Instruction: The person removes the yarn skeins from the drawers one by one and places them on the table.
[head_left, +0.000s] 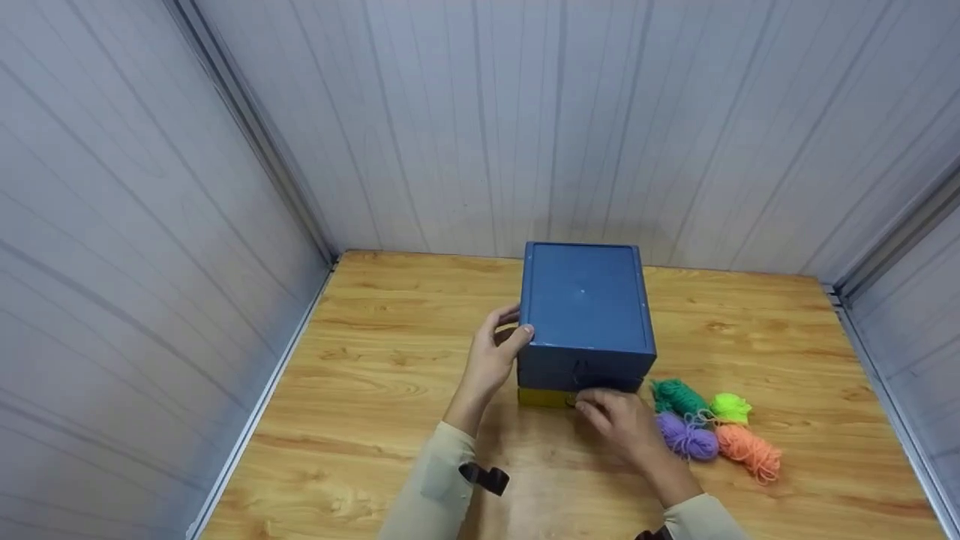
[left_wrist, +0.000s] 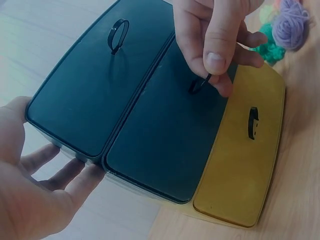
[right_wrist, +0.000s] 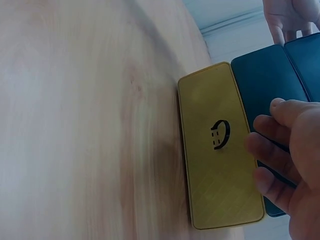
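A blue drawer box (head_left: 589,300) stands on the table, with two dark blue drawer fronts above a yellow drawer (right_wrist: 220,180). Each front bears a thin black loop handle. My left hand (head_left: 491,356) rests on the box's left side, its thumb at the top edge and its fairly straight fingers against the side (left_wrist: 45,195). At the middle drawer (left_wrist: 160,125), my right hand (head_left: 619,424) pinches the black loop (left_wrist: 196,86) between thumb and finger. The top loop (left_wrist: 118,36) and the yellow drawer's loop (left_wrist: 253,123) are untouched. All three fronts look closed.
Right of the box lie several small yarn skeins: green (head_left: 681,397), yellow-green (head_left: 730,408), purple (head_left: 688,437) and orange (head_left: 748,452). Pale panelled walls (head_left: 465,135) enclose the wooden table (head_left: 360,420) at the back and both sides.
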